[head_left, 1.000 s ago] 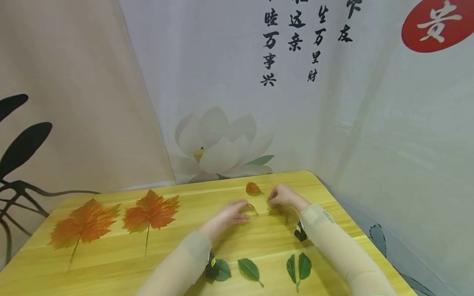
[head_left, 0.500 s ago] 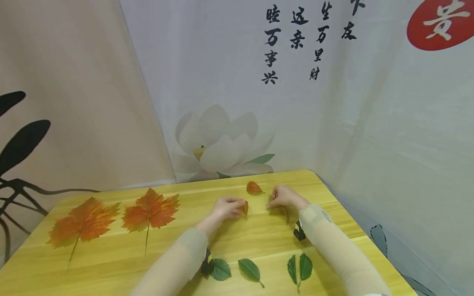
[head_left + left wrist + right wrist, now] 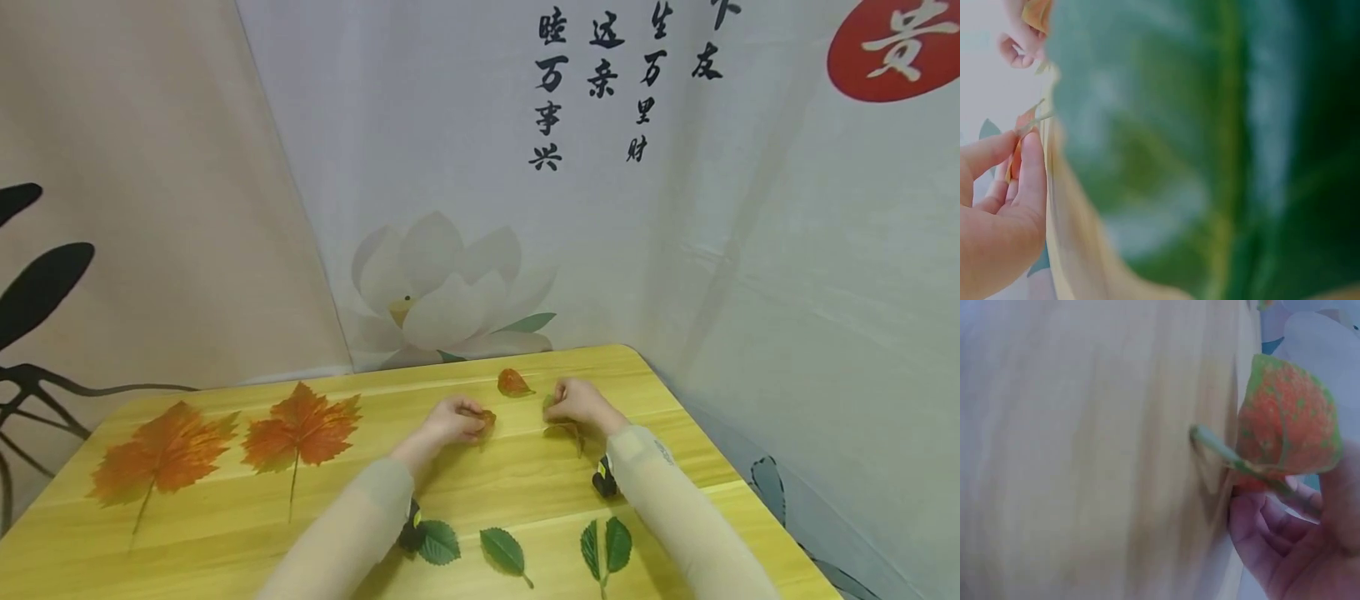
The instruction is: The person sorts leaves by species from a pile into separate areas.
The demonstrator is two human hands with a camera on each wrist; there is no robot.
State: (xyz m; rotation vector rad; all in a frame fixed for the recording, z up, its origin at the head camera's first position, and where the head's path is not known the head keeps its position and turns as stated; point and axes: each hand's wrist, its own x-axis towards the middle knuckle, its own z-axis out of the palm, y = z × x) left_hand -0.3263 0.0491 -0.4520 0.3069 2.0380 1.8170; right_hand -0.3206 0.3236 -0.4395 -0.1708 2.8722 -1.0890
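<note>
Both hands [image 3: 453,421] [image 3: 582,403] pinch small leaves [image 3: 489,419] [image 3: 1288,419] — reddish (the right's green-edged).

The curtain [image 3: 450,150] reads 睦万事兴, 远亲, 生万里财, 友, its oval [image 3: 892,52] 贵.

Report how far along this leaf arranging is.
Apparently done: two large orange leaves, green leaves and a small orange leaf lie on the table. In hand: the left hand pinches a stemmed orange leaf; the right hand holds a green-edged leaf. Remaining: probably setting down both held leaves; whether more follows, I cannot tell.
</note>
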